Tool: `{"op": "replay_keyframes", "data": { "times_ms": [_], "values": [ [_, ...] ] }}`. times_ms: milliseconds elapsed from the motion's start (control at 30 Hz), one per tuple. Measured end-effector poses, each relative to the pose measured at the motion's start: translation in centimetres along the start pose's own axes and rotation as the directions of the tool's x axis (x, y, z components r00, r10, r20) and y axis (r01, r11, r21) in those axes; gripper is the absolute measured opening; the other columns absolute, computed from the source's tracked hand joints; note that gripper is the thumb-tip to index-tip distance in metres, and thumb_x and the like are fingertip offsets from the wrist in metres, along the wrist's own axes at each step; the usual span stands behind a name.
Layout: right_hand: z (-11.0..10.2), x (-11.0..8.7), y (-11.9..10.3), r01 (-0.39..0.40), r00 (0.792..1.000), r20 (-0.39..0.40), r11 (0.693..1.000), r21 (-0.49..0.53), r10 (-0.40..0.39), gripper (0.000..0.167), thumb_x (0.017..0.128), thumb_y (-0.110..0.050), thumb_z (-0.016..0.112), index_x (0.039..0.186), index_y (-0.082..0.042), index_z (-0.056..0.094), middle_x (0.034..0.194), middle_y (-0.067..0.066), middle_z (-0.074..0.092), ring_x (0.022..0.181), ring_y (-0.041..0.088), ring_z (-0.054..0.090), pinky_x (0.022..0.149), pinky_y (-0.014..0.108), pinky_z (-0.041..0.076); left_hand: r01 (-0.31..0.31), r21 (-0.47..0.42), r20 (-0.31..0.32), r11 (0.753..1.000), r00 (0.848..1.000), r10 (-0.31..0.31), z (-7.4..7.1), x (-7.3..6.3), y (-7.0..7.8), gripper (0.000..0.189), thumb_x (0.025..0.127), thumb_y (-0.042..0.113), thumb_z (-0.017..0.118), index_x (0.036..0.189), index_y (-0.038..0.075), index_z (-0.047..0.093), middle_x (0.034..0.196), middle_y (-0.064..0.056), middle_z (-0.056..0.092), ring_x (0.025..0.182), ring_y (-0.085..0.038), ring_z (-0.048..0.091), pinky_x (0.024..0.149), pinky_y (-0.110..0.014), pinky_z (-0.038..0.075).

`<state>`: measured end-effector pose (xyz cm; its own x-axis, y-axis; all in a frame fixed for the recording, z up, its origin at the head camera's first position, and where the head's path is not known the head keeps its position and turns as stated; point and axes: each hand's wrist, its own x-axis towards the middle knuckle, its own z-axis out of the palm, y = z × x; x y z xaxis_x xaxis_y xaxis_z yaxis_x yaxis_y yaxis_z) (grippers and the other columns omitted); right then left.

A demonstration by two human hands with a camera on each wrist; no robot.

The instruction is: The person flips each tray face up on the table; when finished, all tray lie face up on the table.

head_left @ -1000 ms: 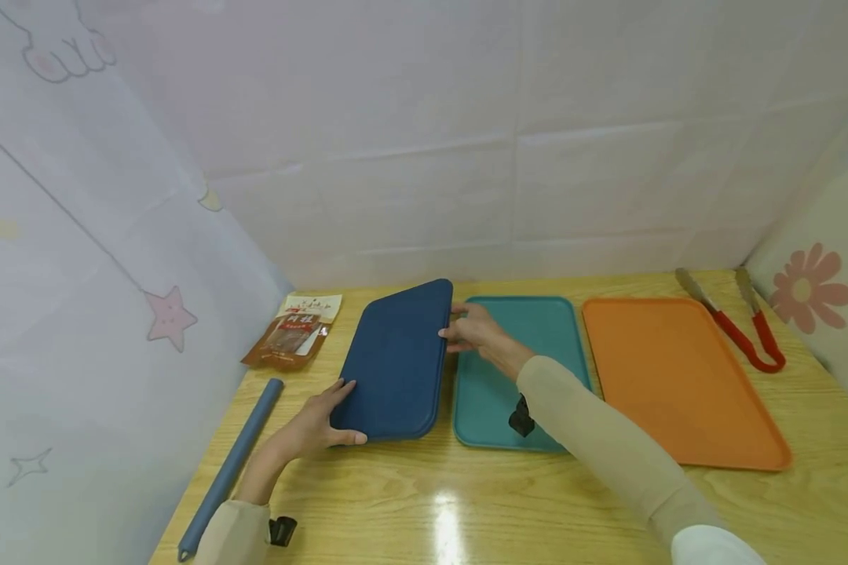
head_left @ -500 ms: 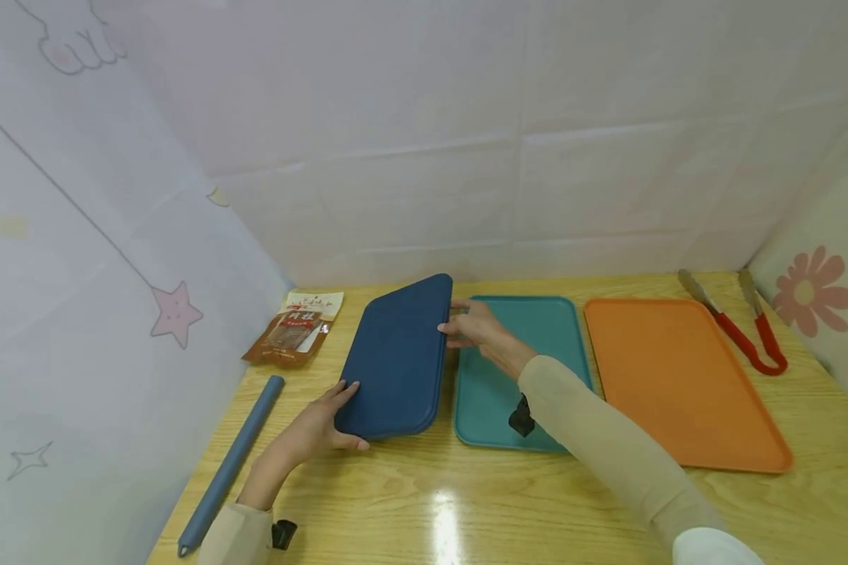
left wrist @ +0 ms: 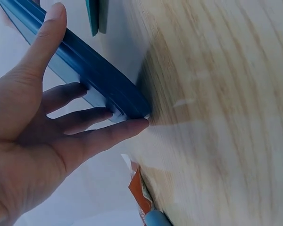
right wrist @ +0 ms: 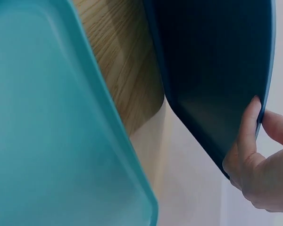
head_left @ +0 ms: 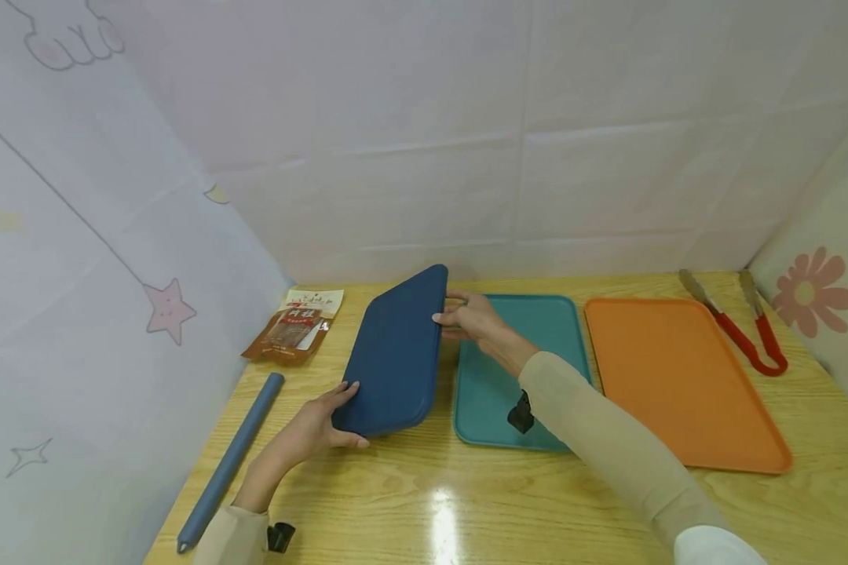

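A dark blue tray [head_left: 394,357] is tilted on the table, its right side raised and its left side low. My left hand [head_left: 314,424] holds the near left corner. Its fingertips touch the tray's face and its thumb lies along the near edge; the left wrist view shows the thumb [left wrist: 45,40] across the blue rim [left wrist: 99,70]. With the right hand [head_left: 477,322], I pinch the raised edge near its far end. The right wrist view shows fingers [right wrist: 247,132] against the shaded side and the thumb opposite. A teal tray [head_left: 495,392] lies flat beneath my right forearm.
An orange tray [head_left: 678,384] lies to the right, with red-handled tongs [head_left: 752,333] beyond it. At the left are a brown food packet [head_left: 290,329] and a long grey-blue stick [head_left: 229,463]. White fabric walls [head_left: 410,157] enclose the table's back and sides.
The blue tray's right side has risen and shifted slightly left, so it tilts more steeply. My right hand has moved up and left with it; the left hand has barely moved.
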<state>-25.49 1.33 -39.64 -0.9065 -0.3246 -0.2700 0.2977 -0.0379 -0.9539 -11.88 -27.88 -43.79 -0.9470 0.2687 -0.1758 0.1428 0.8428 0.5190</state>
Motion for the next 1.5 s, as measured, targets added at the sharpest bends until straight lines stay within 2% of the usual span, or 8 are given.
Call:
{"op": "replay_keyframes", "data": {
  "times_ms": [133, 367, 600, 967, 1300, 1500],
  "values": [
    [0.1, -0.2, -0.4, 0.004, 1.000, -0.003, 1.000, 0.030, -0.004, 0.070, 0.088, -0.001, 0.069, 0.148, -0.013, 0.038, 0.140, 0.018, 0.047, 0.100, 0.025, 0.067, 0.090, 0.040, 0.054, -0.008, -0.049, -0.004, 0.999, 1.000, 0.008, 0.0, -0.3, 0.0, 0.099, 0.071, 0.046, 0.081, 0.150, 0.007, 0.034, 0.153, -0.023, 0.026, 0.136, -0.045, 0.031, 0.102, -0.057, 0.039],
    [0.5, -0.7, -1.3, 0.029, 0.999, 0.022, 0.997, 0.072, -0.031, 0.069, 0.089, -0.001, 0.068, 0.149, -0.015, 0.037, 0.142, 0.019, 0.045, 0.114, 0.029, 0.060, 0.096, 0.044, 0.050, -0.031, -0.104, -0.042, 0.994, 0.999, 0.027, 0.5, -0.8, 0.2, 0.093, 0.073, 0.041, 0.082, 0.149, 0.009, 0.038, 0.151, -0.021, 0.033, 0.131, -0.043, 0.041, 0.099, -0.052, 0.044],
    [1.2, -1.2, -2.1, 0.060, 0.998, 0.025, 0.993, 0.104, -0.063, 0.069, 0.089, 0.000, 0.067, 0.149, -0.014, 0.037, 0.136, 0.019, 0.050, 0.110, 0.029, 0.063, 0.087, 0.037, 0.055, -0.043, -0.161, -0.085, 0.986, 0.996, 0.029, 1.1, -1.5, 0.5, 0.090, 0.072, 0.041, 0.083, 0.147, 0.010, 0.042, 0.147, -0.020, 0.041, 0.126, -0.042, 0.048, 0.097, -0.050, 0.047],
    [1.9, -1.5, -3.1, 0.092, 0.995, 0.029, 0.983, 0.160, -0.098, 0.067, 0.090, 0.001, 0.066, 0.149, -0.013, 0.037, 0.133, 0.019, 0.051, 0.112, 0.029, 0.061, 0.087, 0.036, 0.055, -0.026, -0.231, -0.153, 0.973, 0.988, -0.010, 2.2, -2.3, 1.2, 0.081, 0.073, 0.039, 0.081, 0.144, 0.016, 0.048, 0.139, -0.022, 0.048, 0.120, -0.039, 0.055, 0.093, -0.043, 0.051],
    [2.4, -1.9, -3.7, 0.095, 0.995, 0.010, 0.981, 0.171, -0.098, 0.065, 0.089, 0.001, 0.066, 0.147, -0.014, 0.040, 0.128, 0.017, 0.052, 0.105, 0.028, 0.064, 0.082, 0.033, 0.057, -0.042, -0.317, -0.120, 0.947, 0.993, 0.004, 2.6, -2.5, 1.7, 0.078, 0.080, 0.022, 0.080, 0.147, 0.013, 0.042, 0.143, -0.027, 0.041, 0.123, -0.044, 0.050, 0.082, -0.033, 0.056],
    [2.6, -2.1, -4.1, 0.093, 0.995, 0.008, 0.976, 0.199, -0.096, 0.065, 0.089, 0.002, 0.066, 0.147, -0.015, 0.041, 0.128, 0.017, 0.051, 0.101, 0.027, 0.065, 0.082, 0.034, 0.057, -0.048, -0.292, -0.106, 0.955, 0.994, 0.017, 2.6, -2.4, 2.2, 0.075, 0.083, 0.021, 0.078, 0.148, 0.012, 0.041, 0.141, -0.029, 0.043, 0.118, -0.045, 0.053, 0.074, -0.029, 0.058]
  ]
}}
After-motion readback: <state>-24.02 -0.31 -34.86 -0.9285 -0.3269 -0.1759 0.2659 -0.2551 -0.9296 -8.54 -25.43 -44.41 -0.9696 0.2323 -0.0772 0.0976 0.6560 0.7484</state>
